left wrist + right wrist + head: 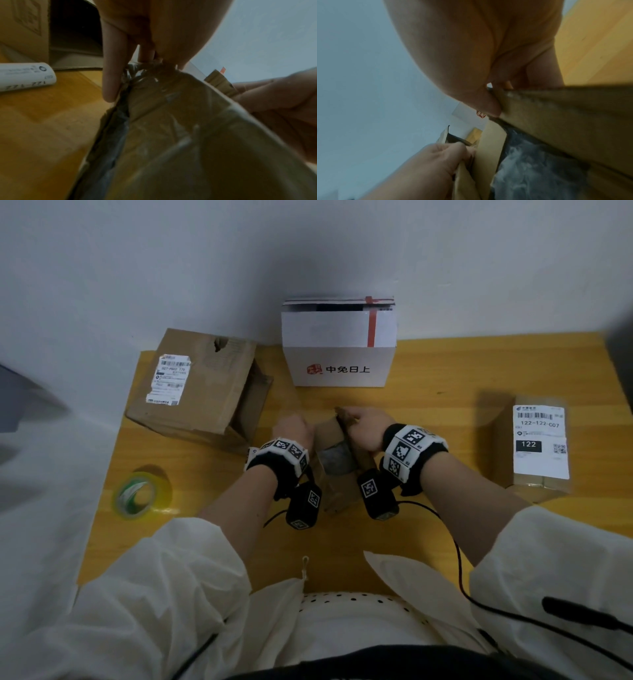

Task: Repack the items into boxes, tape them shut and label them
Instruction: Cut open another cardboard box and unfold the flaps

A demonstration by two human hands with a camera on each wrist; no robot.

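Note:
A small brown cardboard box [337, 474] stands on the yellow table between my wrists, its top flaps parted. A grey plastic-wrapped item [335, 455] shows inside it, also the grey wrapped item [530, 169] in the right wrist view. My left hand [294, 429] pinches the box's left flap [154, 83] with thumb and fingers. My right hand [365, 428] grips the right flap [556, 102] and holds it up. Each hand keeps its own flap; the two are pulled apart.
A torn brown box [195, 386] with a label lies open on its side at back left. A white printed box [339, 344] stands at the back. A labelled, taped parcel [536, 446] sits right. A tape roll [137, 496] lies at the table's left edge [102, 484].

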